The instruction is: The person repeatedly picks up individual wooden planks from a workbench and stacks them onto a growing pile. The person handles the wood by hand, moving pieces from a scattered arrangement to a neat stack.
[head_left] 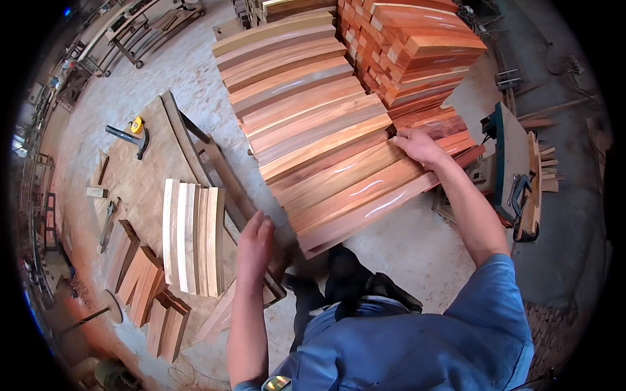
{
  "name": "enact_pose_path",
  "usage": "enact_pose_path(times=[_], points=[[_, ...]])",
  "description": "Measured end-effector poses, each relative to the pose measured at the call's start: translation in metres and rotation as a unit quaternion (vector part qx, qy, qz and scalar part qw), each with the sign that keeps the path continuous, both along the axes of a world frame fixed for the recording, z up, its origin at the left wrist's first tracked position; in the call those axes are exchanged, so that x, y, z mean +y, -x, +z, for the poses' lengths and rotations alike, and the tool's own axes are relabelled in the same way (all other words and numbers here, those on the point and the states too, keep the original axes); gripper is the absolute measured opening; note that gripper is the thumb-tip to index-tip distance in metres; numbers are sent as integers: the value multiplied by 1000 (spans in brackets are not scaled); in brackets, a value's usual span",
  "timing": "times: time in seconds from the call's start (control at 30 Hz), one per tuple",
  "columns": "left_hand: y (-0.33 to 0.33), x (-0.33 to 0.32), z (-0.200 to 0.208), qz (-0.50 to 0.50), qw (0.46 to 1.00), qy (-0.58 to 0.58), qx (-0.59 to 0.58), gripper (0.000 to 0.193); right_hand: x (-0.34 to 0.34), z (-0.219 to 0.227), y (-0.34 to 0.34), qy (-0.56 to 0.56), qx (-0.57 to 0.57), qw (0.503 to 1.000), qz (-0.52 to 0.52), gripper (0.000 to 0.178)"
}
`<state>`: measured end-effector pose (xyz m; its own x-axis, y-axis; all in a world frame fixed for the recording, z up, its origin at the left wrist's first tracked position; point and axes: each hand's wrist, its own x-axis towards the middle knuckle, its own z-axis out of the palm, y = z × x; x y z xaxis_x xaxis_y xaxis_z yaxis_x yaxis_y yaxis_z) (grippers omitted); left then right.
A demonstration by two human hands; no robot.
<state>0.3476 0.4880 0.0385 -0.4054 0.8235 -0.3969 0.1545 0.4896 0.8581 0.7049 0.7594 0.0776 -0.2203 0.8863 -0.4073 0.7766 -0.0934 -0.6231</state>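
My right hand [420, 148] reaches across a stack of long wooden strips, its fingers bent over the end of a reddish-brown strip [345, 168] beside a dark gap. Lower in the stack, a paler pinkish strip [372, 210] forms the near edge. My left hand [255, 242] hangs between the stack and the worktable [140, 186], its fingers curled together with nothing visible in them. Near it on the table stands a bundle of pale, slightly curved strips [194, 236]. Part of the left hand's inner side is hidden.
A hammer [138, 139] and a yellow tape measure [137, 124] lie on the table. Shorter brown blocks [141, 285] stand at its near left. Behind the strips rises a tall reddish wood stack [411, 49]. A green-edged bench with a clamp [517, 195] is at the right.
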Motion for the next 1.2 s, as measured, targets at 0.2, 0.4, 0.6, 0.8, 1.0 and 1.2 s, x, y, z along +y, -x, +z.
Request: enact_pose_path(times=[0.2,0.4,0.6,0.8,1.0,1.2], points=[[-31,61,18,-26,990,138,22,42,14,-5,-9,94,114,989,20,38],[-40,64,7,59,994,83,48,34,27,-4,-11,134,87,986,38,39],[-56,64,32,148,988,27,-21,32,13,12,-17,23,128,990,61,48],[-66,54,36,271,952,-82,-118,26,-14,23,-16,-101,151,983,-9,49],[-68,46,46,323,888,-258,-200,18,-31,36,7,-178,417,885,-106,29],[-57,22,47,275,847,-402,-214,50,-39,45,33,-247,583,772,-56,31]])
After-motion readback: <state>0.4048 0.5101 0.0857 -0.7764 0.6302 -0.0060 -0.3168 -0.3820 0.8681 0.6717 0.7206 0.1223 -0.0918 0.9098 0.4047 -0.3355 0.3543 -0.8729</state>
